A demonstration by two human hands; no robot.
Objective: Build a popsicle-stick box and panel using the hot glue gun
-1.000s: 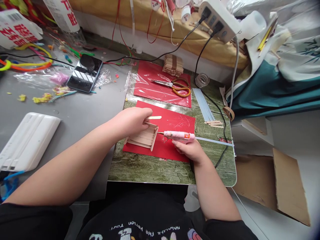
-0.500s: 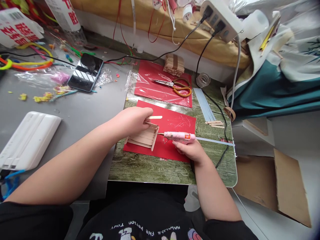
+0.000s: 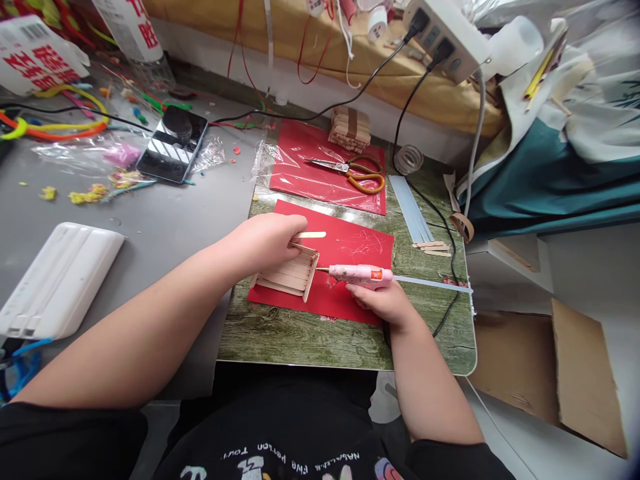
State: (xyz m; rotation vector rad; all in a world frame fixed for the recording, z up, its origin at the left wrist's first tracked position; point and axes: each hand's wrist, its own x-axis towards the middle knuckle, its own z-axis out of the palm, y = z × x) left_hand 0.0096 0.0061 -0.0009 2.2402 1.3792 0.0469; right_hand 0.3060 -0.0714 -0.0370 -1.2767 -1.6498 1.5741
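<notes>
A: Nearest item?

B: One table (image 3: 300,340), green wood-grain top, lower centre of the frame. On it, one smooth red sheet (image 3: 333,250), fine stringy wisps to its upper right.

A: The workpiece?

B: One slatted panel (image 3: 287,275) of pale flat wooden sticks, centre of the frame, over the red sheet. The slats sit close together and the right side carries raised edging; I'd list those as done. The far left part is under the hand, so what is left there I cannot tell.

A: Hands?

B: Left hand (image 3: 280,240): fingers bent closed at the panel's upper edge, tips mostly hidden; one round-ended stick (image 3: 314,235) juts out rightward. Right hand (image 3: 377,300): fingers wrapped around a pink plastic glue gun (image 3: 350,273), metal nozzle at the panel's right edge, contact uncertain.

A: Unused stock, farther off?

B: Right of centre, loose short sticks (image 3: 433,248) and translucent bluish glue sticks (image 3: 413,210). Upper centre, scissors (image 3: 345,167) with tan handles on a glossy plastic-wrapped red pack (image 3: 295,170); behind them, one banded stick bundle (image 3: 350,130), plenty uncut.
</notes>
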